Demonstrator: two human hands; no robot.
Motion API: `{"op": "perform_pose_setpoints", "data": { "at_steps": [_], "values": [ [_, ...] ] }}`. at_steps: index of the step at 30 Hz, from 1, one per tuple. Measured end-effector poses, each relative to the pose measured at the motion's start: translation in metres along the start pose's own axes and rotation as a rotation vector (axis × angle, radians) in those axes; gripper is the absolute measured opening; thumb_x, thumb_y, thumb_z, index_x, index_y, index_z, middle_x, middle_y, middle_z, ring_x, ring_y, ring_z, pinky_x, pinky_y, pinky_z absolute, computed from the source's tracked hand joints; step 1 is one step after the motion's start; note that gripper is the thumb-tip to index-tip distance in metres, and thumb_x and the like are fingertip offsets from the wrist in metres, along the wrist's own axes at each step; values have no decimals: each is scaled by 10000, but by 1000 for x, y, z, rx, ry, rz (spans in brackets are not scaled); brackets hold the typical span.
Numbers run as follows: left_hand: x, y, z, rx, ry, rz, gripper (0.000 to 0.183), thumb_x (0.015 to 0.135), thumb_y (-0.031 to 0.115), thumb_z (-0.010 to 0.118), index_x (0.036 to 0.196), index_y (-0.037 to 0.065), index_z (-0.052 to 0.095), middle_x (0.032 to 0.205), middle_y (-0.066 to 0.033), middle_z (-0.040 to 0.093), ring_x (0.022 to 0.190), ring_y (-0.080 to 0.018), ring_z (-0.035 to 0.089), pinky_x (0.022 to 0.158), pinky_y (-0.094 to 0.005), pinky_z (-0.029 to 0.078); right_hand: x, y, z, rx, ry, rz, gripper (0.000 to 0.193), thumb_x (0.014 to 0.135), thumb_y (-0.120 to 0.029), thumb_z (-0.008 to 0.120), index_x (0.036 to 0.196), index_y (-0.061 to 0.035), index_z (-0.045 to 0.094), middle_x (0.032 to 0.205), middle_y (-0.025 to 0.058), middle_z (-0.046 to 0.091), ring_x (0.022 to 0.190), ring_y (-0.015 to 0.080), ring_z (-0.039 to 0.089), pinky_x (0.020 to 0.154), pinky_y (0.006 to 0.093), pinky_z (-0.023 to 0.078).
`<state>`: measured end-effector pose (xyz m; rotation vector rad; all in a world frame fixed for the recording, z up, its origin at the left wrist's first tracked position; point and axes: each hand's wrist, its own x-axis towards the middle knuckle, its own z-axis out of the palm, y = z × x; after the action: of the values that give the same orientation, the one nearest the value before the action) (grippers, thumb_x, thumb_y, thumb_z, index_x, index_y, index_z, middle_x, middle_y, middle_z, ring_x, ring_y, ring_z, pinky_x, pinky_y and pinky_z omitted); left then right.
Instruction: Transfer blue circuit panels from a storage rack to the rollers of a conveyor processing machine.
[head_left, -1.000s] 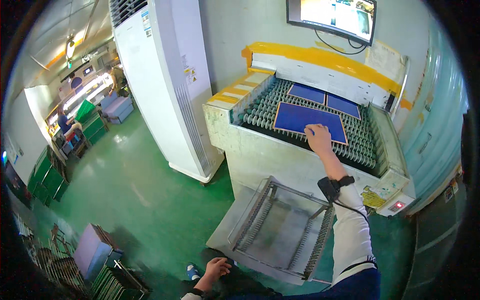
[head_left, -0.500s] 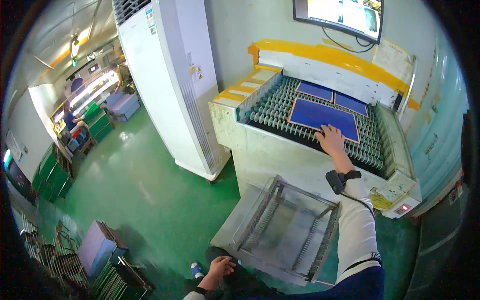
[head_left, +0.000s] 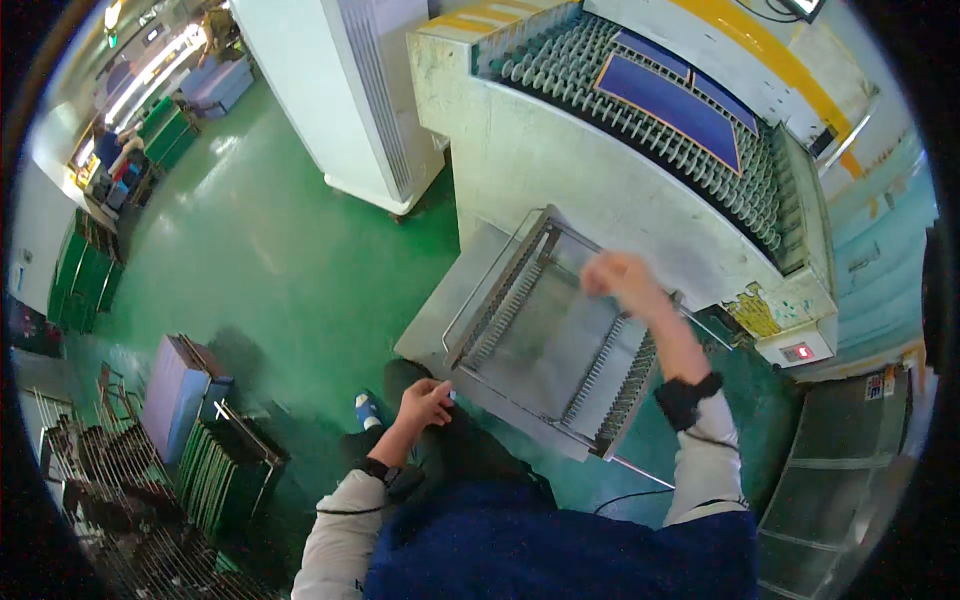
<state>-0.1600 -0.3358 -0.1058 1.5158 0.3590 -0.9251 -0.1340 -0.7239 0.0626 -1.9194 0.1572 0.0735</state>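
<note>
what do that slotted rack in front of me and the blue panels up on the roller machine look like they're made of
Slotted rack: apparently bare metal, dull grey with thin rod rails and comb-like slots. Blue panels: seemingly rigid flat boards with a smooth matte blue coating and thin orange edge; core material can't be told.

Factory floor: green floor (head_left: 280, 250), conveyor machine (head_left: 560, 150), board racks (head_left: 215, 470).

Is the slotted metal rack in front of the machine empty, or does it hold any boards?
Empty, as far as visible. The slotted metal rack shows only bare toothed rails. The blurred right hand is above its far edge, and blue panels lie on the machine's rollers.
</note>
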Motion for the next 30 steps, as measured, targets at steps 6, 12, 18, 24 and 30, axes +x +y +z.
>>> {"op": "perform_pose_setpoints", "data": {
  "at_steps": [6, 12, 18, 24, 30],
  "values": [
    [16, 19, 3, 65, 67, 319, 544, 797, 372, 694, 1121, -29, 520, 930, -80, 594, 726, -133, 585, 557, -257, 479, -130, 101, 107, 81, -268, 552, 417, 902, -399, 537, 701, -37, 583, 596, 36, 567, 516, 121, 541, 475, 264, 433],
    [33, 55, 19, 143, 49, 445, 447, 804, 321, 686, 1062, -27, 574, 845, -46, 602, 766, -117, 559, 662, -261, 451, -184, 94, 145, 179, -47, 760, 506, 894, -459, 513, 701, 5, 575, 560, 74, 548, 468, 158, 538, 453, 287, 428],
    [46, 38, 19, -1, 141, 367, 282, 858, 260, 610, 877, -20, 635, 742, -30, 573, 667, -103, 503, 595, -267, 417, -191, 111, 162, 405, 86, 818, 462, 878, -433, 547, 716, -2, 580, 595, 86, 552, 470, 168, 542, 453, 310, 461],
    [45, 31, 12, 60, 116, 401, 296, 862, 261, 593, 815, -30, 620, 656, -14, 547, 608, -112, 484, 554, -290, 401, -182, 107, 168, 515, 126, 900, 367, 851, -348, 591, 719, -6, 587, 601, 79, 554, 484, 170, 543, 470, 321, 487],
    [37, 11, 7, 170, 158, 452, 312, 836, 281, 569, 772, -21, 604, 607, -69, 545, 563, -154, 489, 548, -329, 409, -182, 118, 152, -212, -119, 765, 261, 784, -262, 578, 678, -26, 610, 588, 113, 582, 579, 255, 601, 529, 409, 496]
  ]
}}
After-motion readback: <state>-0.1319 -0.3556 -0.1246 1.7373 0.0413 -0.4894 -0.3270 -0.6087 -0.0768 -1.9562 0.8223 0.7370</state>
